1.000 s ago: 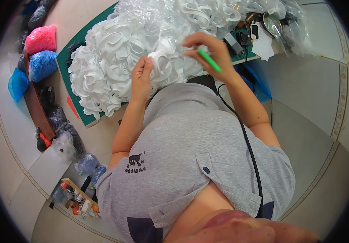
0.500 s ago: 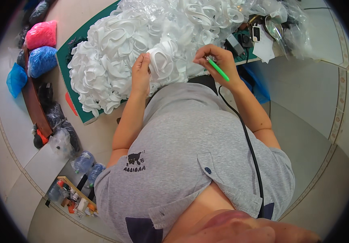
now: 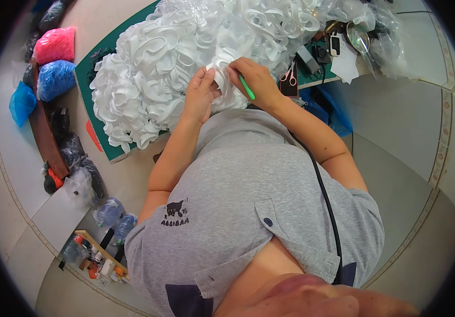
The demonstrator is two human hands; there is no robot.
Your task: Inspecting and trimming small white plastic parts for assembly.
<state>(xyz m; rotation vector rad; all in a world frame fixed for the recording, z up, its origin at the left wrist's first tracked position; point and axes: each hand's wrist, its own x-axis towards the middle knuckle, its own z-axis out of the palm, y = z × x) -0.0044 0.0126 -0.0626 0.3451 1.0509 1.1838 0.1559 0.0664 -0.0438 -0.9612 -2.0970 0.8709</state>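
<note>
My left hand is closed, thumb and fingers pinching a white looped strip in front of a big heap of similar white strips. Right beside it, my right hand grips a slim tool with a bright green handle. The handle sticks out below the fingers toward me, while the tool's working end is hidden by the hand. The right fingertips are at the same white strip, but whether they touch it I cannot tell.
The heap covers most of a green-topped table. Scissors lie right of my right hand, near a grey box-shaped device and clear plastic bags. Bagged pink and blue goods sit at the left. A black cable crosses my shirt.
My right hand has moved left with the green-handled tool, up to the left hand. The left hand has shifted slightly right with the white strip. The scissors have come into view.
</note>
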